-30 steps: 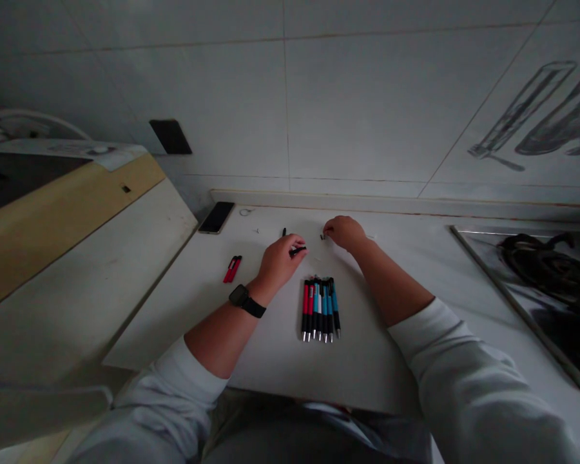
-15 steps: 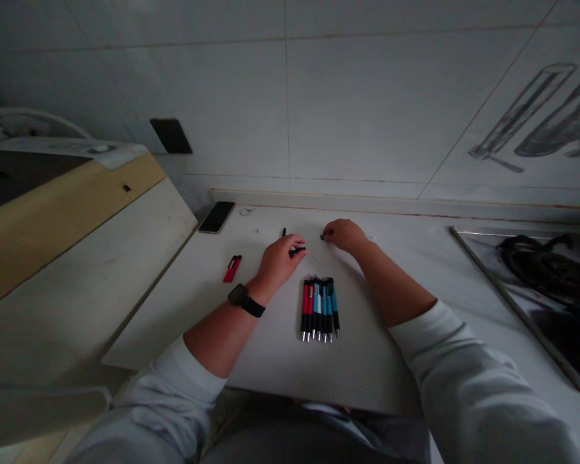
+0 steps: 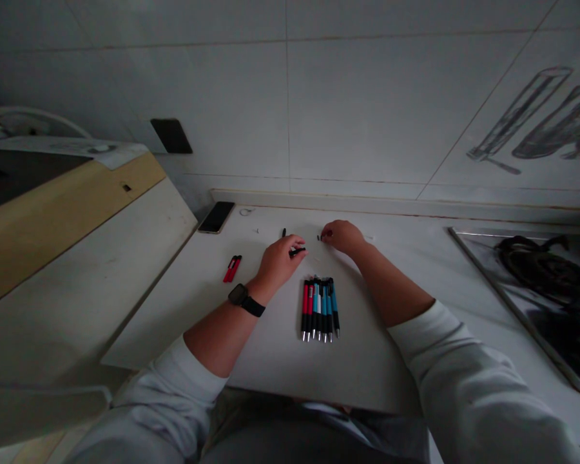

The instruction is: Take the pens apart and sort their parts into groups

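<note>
My left hand [image 3: 276, 259] is closed around a short black pen part [image 3: 297, 251], pinched between thumb and fingers. Farther right, my right hand [image 3: 341, 235] has its fingertips pressed together low over the counter, beside a tiny dark piece [image 3: 318, 238]. Whether anything is between those fingertips is hidden. Another black pen part [image 3: 284, 232] lies just beyond my left hand. Nearer to me is a row of several assembled pens [image 3: 319, 309], red, blue and white with black grips, tips toward me. Two red pen barrels [image 3: 232, 269] rest left of my left hand.
A phone [image 3: 216, 217] lies at the counter's back left, near a small clear ring [image 3: 246, 211] and a tiny metallic bit [image 3: 258, 231]. A gas stove [image 3: 526, 290] borders the right side. A white panel with a wooden edge [image 3: 125, 187] stands at the left.
My right hand has shifted slightly, and a tiny dark piece now shows on the counter apart from its fingertips. My left hand stays in place with the black pen part.
</note>
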### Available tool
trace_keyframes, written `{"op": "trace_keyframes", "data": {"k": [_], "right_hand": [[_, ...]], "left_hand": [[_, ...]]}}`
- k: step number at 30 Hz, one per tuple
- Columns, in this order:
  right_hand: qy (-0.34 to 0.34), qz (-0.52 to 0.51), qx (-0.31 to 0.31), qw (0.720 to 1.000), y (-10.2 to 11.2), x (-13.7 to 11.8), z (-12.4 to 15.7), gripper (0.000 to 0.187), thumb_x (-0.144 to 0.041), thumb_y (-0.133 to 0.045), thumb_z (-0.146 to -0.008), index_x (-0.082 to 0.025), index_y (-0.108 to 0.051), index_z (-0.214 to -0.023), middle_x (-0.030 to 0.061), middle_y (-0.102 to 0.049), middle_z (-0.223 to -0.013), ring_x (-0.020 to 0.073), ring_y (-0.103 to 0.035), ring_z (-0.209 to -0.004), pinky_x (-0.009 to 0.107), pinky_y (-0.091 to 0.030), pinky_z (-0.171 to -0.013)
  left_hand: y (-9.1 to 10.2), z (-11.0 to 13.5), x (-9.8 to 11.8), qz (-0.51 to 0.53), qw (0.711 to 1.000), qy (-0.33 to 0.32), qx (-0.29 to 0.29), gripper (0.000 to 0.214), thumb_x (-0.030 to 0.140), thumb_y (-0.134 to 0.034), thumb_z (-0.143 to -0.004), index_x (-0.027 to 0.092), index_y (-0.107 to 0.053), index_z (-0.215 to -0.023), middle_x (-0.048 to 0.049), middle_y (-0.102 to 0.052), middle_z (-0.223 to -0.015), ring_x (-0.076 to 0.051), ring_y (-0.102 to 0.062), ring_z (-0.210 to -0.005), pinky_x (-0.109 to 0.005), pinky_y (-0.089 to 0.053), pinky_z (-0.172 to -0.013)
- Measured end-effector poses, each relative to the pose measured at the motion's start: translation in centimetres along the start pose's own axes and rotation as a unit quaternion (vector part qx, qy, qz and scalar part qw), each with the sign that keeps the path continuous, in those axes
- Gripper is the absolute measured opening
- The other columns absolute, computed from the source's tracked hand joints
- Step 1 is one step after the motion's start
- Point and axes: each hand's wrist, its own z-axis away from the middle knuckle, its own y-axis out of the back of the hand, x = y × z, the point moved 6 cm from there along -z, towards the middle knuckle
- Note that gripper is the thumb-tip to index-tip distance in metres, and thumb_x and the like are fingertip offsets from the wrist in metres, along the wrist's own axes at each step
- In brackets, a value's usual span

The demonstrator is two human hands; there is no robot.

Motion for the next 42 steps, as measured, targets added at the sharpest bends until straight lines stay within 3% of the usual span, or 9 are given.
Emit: {"op": "trace_keyframes", "data": {"k": [7, 11, 42], "right_hand": [[0.088, -0.030, 0.018, 0.995, -0.4, -1.3, 0.0, 0.037, -0.027, -0.069, -0.090, -0.022, -0.072, -0.127, 0.0111, -0.068, -0.122, 0.0198, -0.066, -0.101, 0.028, -0.047, -0.093], [0.115, -0.028, 0.009, 0.993, -0.9, -2.0, 0.0, 0.031, -0.023, -0.063, -0.093, -0.021, -0.074, -0.122, 0.0106, -0.068, -0.116, 0.0196, -0.065, -0.100, 0.027, -0.046, -0.094], [0.079, -0.016, 0.033, 0.996, -0.3, -2.2, 0.7, 0.024, -0.020, -0.057, -0.091, -0.017, -0.076, -0.106, 0.0109, -0.070, -0.108, 0.0191, -0.063, -0.095, 0.026, -0.044, -0.090]], "left_hand": [[0.2, -0.1, 0.2, 0.000, 1.000, 0.000, -0.001, 0.022, 0.019, -0.078, -0.085, 0.022, -0.068, -0.104, -0.0040, -0.076, -0.101, -0.018, -0.072, -0.092, -0.031, -0.057, -0.082], [0.0, -0.1, 0.0, 0.003, 1.000, -0.004, -0.002, 0.023, 0.019, -0.078, -0.085, 0.023, -0.068, -0.105, -0.0040, -0.076, -0.101, -0.018, -0.072, -0.093, -0.031, -0.057, -0.083], [-0.3, 0.0, -0.1, 0.001, 1.000, 0.004, -0.018, 0.023, 0.021, -0.076, -0.086, 0.023, -0.069, -0.108, -0.0044, -0.076, -0.102, -0.019, -0.072, -0.093, -0.032, -0.058, -0.083]]}}
